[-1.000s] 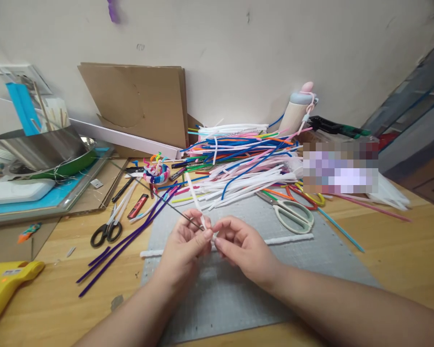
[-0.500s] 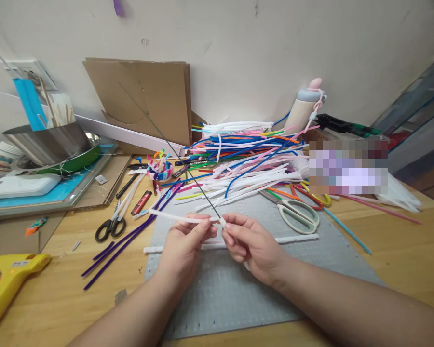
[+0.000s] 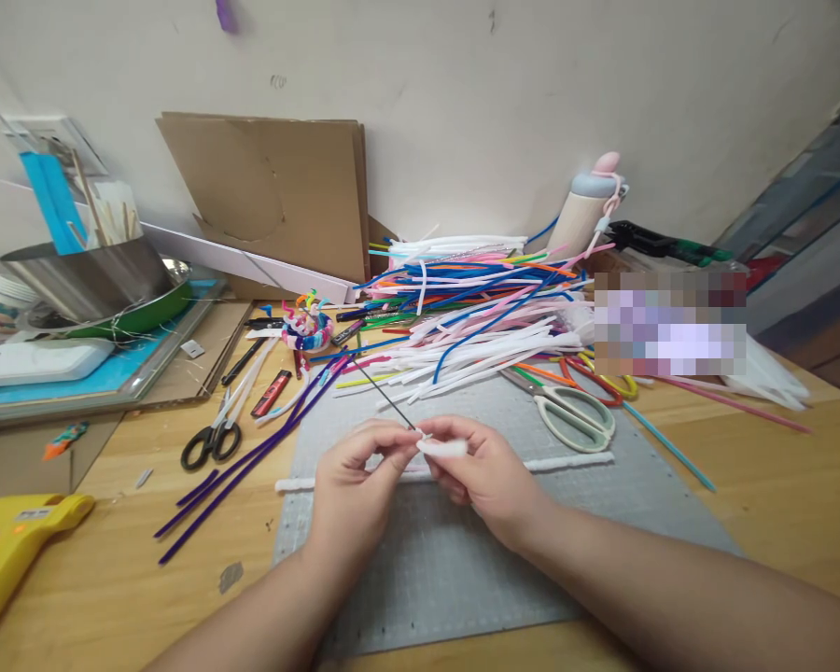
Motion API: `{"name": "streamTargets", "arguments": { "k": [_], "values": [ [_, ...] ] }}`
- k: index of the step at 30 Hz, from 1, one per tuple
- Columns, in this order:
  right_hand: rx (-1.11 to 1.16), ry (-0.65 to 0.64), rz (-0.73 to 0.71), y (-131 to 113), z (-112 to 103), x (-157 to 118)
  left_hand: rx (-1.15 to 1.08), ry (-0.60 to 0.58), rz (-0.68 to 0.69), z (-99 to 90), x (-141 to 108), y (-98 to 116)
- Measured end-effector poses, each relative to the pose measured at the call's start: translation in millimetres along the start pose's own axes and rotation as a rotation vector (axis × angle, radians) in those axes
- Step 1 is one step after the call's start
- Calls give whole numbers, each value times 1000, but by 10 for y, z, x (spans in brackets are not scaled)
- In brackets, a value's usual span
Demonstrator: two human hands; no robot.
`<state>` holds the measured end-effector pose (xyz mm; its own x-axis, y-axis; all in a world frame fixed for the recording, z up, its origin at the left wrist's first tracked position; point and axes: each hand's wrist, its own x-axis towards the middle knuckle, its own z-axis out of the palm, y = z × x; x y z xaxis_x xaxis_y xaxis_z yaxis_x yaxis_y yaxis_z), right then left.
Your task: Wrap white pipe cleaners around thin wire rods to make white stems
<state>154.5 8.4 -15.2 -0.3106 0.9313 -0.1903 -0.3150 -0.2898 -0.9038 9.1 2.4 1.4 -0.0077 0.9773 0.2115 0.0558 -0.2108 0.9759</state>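
Observation:
Over the grey cutting mat (image 3: 504,560), my two hands meet fingertip to fingertip. My left hand (image 3: 360,476) is closed, its thumb and forefinger pinching where a white pipe cleaner (image 3: 444,449) meets a thin dark wire stem (image 3: 382,390). My right hand (image 3: 486,476) is closed on the same joint, with a blurred white length lying across its thumb. The stem slants up and away to the left. Beneath the hands a second white pipe cleaner (image 3: 574,462) lies across the mat, partly covered by them.
Several coloured pipe cleaners (image 3: 476,327) are heaped behind the mat. Pale-handled scissors (image 3: 574,415) lie right, black-handled scissors (image 3: 211,446) and purple pipe cleaners (image 3: 252,462) left. A yellow glue gun (image 3: 21,541) is at the left front; a bottle (image 3: 581,215) stands behind.
The white pipe cleaner's free length has swung from the left side over to my right thumb. The stem's far end now points lower, and my hands are closer together.

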Motion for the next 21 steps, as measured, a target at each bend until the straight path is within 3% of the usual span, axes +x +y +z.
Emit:
{"name": "streamTargets", "arguments": {
  "k": [2,7,13,17,21],
  "values": [
    [-51,-39,-49,-4,9,-18,-70,20,-4,-5,21,-34],
    [-175,-96,-184,-31,44,-58,-327,58,-195,36,34,-52],
    [-386,-169,-340,-12,76,-126,-291,-49,-326,71,-24,27],
    [-374,-192,-311,-11,78,-138,-433,-146,-470,42,-18,53],
    [-167,-184,-145,-26,57,-109,-690,-277,-519,-12,5,92]
  ]
}}
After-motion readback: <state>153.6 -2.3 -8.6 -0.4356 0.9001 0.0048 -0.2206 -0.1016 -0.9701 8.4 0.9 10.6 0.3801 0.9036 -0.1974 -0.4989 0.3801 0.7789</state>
